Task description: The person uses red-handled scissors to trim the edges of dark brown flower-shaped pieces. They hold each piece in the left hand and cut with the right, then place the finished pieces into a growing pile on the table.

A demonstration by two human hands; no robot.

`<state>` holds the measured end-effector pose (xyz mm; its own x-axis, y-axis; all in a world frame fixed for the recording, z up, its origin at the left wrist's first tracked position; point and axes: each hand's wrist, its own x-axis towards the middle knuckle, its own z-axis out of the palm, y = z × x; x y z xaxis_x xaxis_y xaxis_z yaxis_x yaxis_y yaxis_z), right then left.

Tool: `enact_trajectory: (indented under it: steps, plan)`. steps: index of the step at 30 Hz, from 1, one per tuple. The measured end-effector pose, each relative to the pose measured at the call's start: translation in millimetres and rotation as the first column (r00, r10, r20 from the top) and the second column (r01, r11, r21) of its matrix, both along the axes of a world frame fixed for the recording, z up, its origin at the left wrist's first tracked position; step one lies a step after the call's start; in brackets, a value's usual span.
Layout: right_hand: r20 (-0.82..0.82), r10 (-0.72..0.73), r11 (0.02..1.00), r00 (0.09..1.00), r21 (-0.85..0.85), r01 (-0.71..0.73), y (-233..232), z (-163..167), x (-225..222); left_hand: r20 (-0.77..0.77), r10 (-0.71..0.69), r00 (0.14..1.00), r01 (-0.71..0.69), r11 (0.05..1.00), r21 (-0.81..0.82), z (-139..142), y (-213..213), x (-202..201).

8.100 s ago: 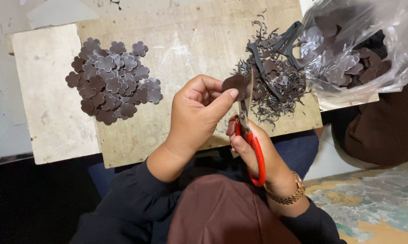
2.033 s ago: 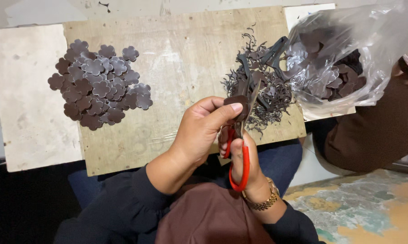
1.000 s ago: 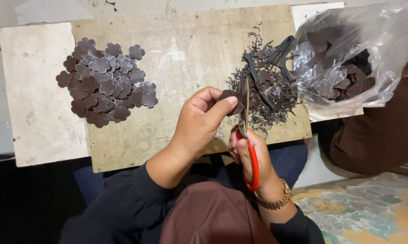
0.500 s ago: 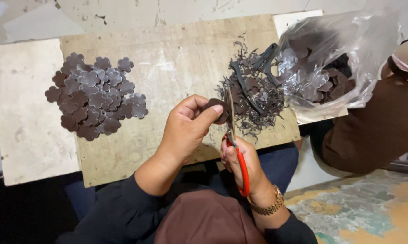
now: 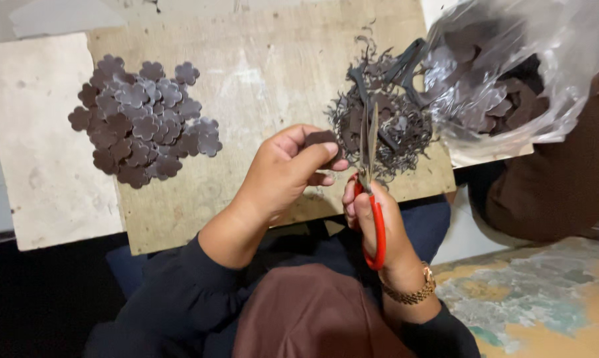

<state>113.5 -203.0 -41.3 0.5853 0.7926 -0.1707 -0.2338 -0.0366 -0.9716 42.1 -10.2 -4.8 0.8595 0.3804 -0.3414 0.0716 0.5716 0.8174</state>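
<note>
Pinching one dark brown leather piece [image 5: 321,139] in your left hand [image 5: 283,174], you grip red-handled scissors [image 5: 372,192] in your right hand [image 5: 379,225]; one flower-cutout heap [image 5: 140,122] lies at ten o'clock on the worktop [image 5: 260,73].

Compared with a moment ago, the left hand [image 5: 283,174] now pinches the dark brown piece [image 5: 321,139] further out from the heap of trimmings [image 5: 379,126], at about 9 o'clock of it, where half a second back it sat against the heap's edge. The right hand [image 5: 379,225] carries the red-handled scissors [image 5: 371,179] more upright, blades pointing to 12 o'clock and just beside the piece at its 3 o'clock. Eight seconds ago the scissors leaned toward 11 o'clock, with the handles lower.
</note>
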Motion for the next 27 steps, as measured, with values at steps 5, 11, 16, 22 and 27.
enact_trajectory:
  steps: [5, 11, 16, 22, 27]
  plan:
    - [0.058, 0.144, 0.989, 0.988, -0.029, -0.142, 0, 14, -2, 0.122, 0.018, 0.992, -0.023, 0.999, 0.035, 5, 0, 0]
    - [0.052, 0.219, 0.975, 0.974, -0.056, -0.216, 3, 24, -1, 0.129, -0.001, 0.992, -0.020, 0.986, 0.163, 12, 2, -5]
    - [0.093, 0.246, 0.968, 0.965, -0.084, -0.238, 2, 26, -1, 0.108, 0.018, 0.994, -0.037, 0.983, 0.181, 17, 1, -6]
    - [0.077, 0.243, 0.968, 0.967, -0.082, -0.236, 3, 24, 3, 0.140, 0.041, 0.989, -0.062, 0.987, 0.151, 14, 0, -4]
    - [0.100, 0.255, 0.966, 0.962, -0.063, -0.250, 2, 24, 3, 0.169, 0.064, 0.984, -0.088, 0.986, 0.138, 11, -3, -3]
